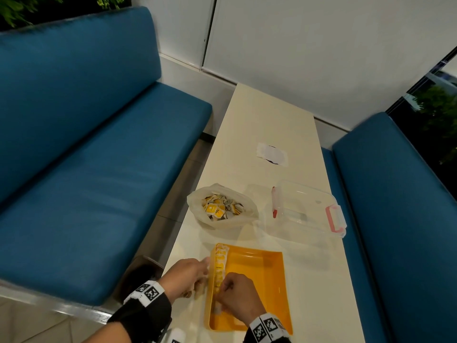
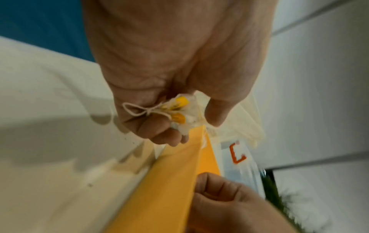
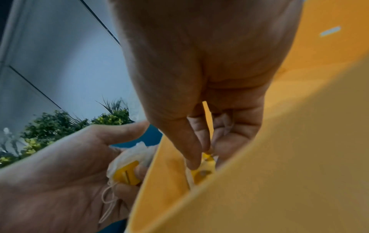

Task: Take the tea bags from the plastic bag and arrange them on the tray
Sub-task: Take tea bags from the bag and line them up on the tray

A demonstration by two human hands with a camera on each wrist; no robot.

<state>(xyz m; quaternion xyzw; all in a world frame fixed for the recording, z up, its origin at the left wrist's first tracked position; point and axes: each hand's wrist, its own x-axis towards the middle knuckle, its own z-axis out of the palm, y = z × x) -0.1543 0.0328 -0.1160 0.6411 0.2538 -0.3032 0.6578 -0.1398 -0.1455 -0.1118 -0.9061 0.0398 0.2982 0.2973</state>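
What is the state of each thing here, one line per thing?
Plastic bag: open, many tea bags inside.
Tray: one row of tea bags along its left wall.
Clear box: open, empty.
Left hand: holds spare tea bags.
Right hand: pinches a tea bag in the row.

A café or canteen booth is showing here: two blue padded benches [image 1: 94,154] are facing each other across a narrow cream desk [image 1: 269,115], white wall panels [image 1: 309,45] and greenery [image 1: 14,11] are standing behind.
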